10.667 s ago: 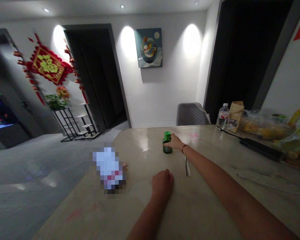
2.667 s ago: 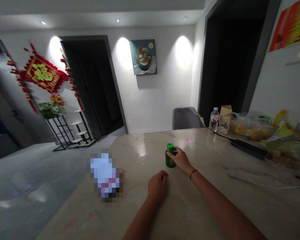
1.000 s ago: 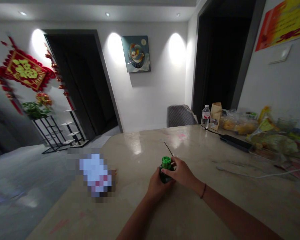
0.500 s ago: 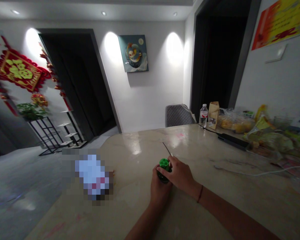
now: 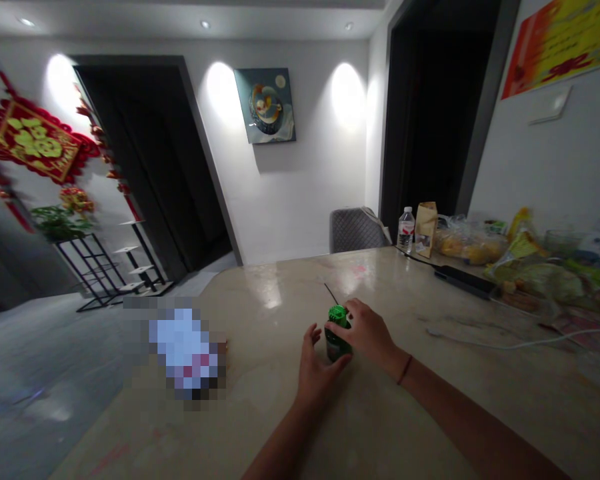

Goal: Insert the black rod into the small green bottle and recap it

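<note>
A small dark green bottle [image 5: 335, 341] with a bright green ribbed cap stands upright on the beige marble table [image 5: 260, 400]. My right hand [image 5: 369, 332] is closed around the bottle's cap and right side. My left hand [image 5: 316, 365] lies just left of the bottle with its fingers spread apart and raised. Its thumb rests against the bottle's base. A thin band circles my right wrist.
A pixelated white object [image 5: 185, 350] lies on the table's left part. A thin dark stick [image 5: 331, 293] lies behind the bottle. A white cable [image 5: 485, 343], a black power strip [image 5: 463, 281], a water bottle [image 5: 406, 230], a paper bag [image 5: 425, 229] and food bags [image 5: 530, 273] line the right side. A grey chair [image 5: 354, 231] stands at the far end.
My left hand has loosened from the bottle and spread its fingers. My right hand keeps hold of the bottle, which has shifted slightly away from me.
</note>
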